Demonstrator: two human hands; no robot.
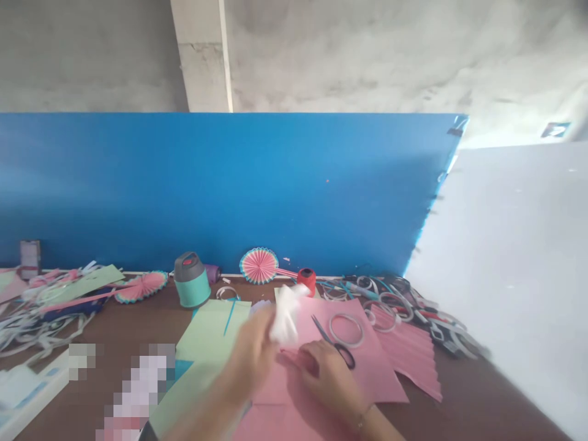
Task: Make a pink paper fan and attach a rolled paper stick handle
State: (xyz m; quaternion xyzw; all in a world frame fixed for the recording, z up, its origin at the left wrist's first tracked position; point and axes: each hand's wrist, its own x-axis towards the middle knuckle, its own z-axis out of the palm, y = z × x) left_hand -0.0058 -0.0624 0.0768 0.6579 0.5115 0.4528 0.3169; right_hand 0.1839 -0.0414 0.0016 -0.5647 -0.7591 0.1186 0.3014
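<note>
My left hand (255,346), smeared by motion, is closed on a crumpled white tissue (287,315) raised above pink paper sheets. Close beside it, my right hand (328,370) has its fingers pinched on a narrow piece of folded pink paper (290,355). Below both hands lie the large pink sheets (376,373). Dark-handled scissors (327,337) rest on them just beyond my right hand, and a coil of clear tape or wire (331,331) lies next to the scissors. Pale green paper (202,337) spreads out to the left, partly under my left forearm.
Behind stand a teal container with a grey lid (192,288) and a red spool (306,280). A round pleated paper fan (259,266) leans against the blue partition (275,184); another fan (142,286) lies left. Tangled cords (445,331) and pleated pink paper (413,355) are right.
</note>
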